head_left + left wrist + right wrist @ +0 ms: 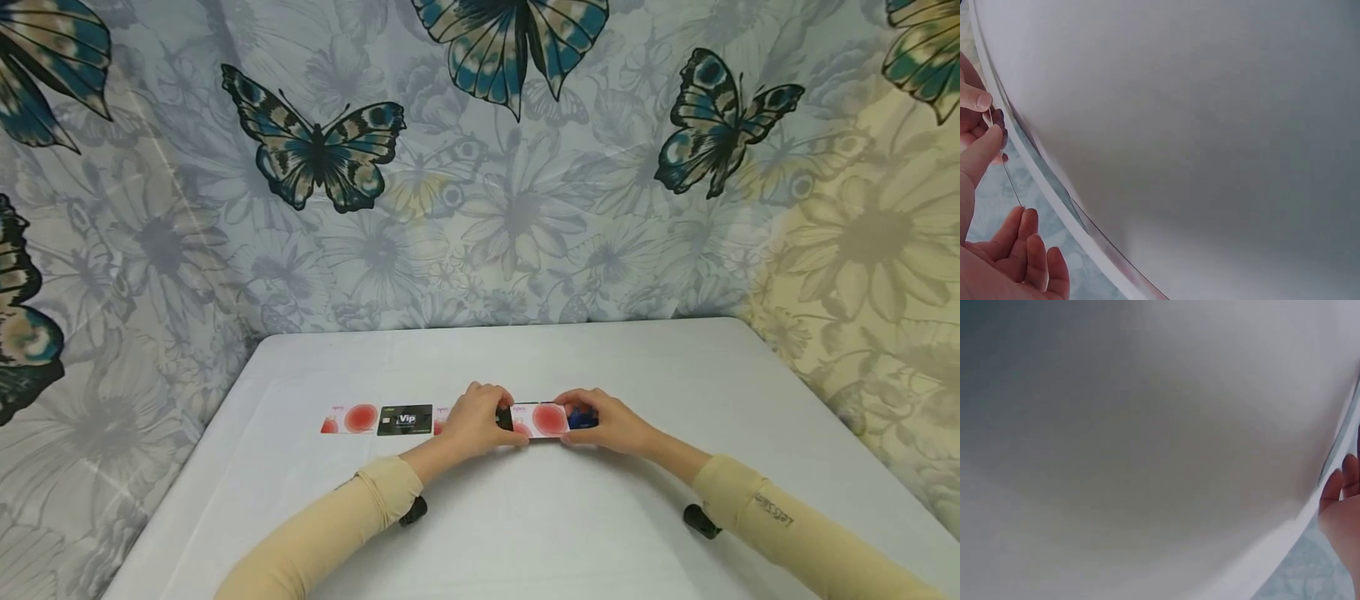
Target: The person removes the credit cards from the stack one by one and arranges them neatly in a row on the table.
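Cards lie in a row on the white table. At the left end is a pink and white card point(360, 418), followed by a black card marked Vip point(406, 420). Another pink card and a black card are partly hidden by my left hand point(480, 417). Both hands pinch a white card with a red circle point(550, 419) by its long edges, the left at its left end and my right hand point(611, 423) at its right. Part of a blue card point(582, 418) shows between the right hand's fingers. In the left wrist view the fingertips point(1032, 219) meet a thin card edge.
The white table point(525, 525) has its far edge against a wall cloth point(517, 208) printed with flowers and butterflies. Under each sleeve cuff a black wrist device point(701, 522) shows. The right wrist view is mostly pale surface, with fingers at its edge.
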### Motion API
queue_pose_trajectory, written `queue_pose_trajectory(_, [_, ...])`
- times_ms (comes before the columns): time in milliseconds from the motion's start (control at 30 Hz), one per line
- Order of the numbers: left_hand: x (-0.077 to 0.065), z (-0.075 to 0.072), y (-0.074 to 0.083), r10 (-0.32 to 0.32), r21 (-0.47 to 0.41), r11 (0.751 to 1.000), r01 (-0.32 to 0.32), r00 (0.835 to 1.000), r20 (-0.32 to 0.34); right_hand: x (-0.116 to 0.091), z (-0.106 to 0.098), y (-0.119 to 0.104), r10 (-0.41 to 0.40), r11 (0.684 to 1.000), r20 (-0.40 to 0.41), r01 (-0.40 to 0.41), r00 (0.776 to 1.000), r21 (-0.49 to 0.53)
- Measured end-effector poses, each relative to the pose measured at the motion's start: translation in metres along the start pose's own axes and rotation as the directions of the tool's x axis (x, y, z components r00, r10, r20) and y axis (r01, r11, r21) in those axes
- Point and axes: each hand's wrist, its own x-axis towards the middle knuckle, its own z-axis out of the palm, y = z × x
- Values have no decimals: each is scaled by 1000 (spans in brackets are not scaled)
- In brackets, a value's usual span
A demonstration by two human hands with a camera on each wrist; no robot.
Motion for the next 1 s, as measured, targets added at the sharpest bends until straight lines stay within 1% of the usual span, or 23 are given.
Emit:
queue_pose_trajectory(100, [5, 4, 6, -22, 25, 999, 22, 1000, 9, -4, -5, 5, -6, 1000, -5, 6, 1000, -1])
queue_pose_trajectory(200, [9, 8, 12, -32, 44, 999, 31, 999, 18, -9, -11, 10, -9, 1000, -7, 9, 1000, -3])
queue_pose_trajectory(333, [15, 14, 22, -8, 72, 997, 6, 999, 34, -15, -19, 19, 2, 1000, 2, -2, 1000, -7])
queue_pose_trajectory(500, [22, 23, 34, 2, 102, 995, -7, 999, 47, -24, -29, 28, 15, 1000, 14, -15, 1000, -18])
queue_pose_trajectory(633, [30, 30, 43, 10, 115, 993, -16, 999, 51, -29, -39, 35, 4, 1000, 23, -4, 1000, -7])
queue_pose_trajectory(767, [40, 39, 54, 21, 156, 987, -27, 999, 41, -34, -52, 43, -8, 1000, 39, 7, 999, 5])
queue_pose_trajectory(867, [48, 47, 62, 16, 178, 984, -24, 999, 43, -37, -61, 50, 2, 1000, 51, -2, 999, 2])
queue_pose_trajectory(1000, [56, 57, 71, -7, 189, 982, -2, 999, 51, -41, -70, 60, 19, 1000, 56, -18, 998, -15])
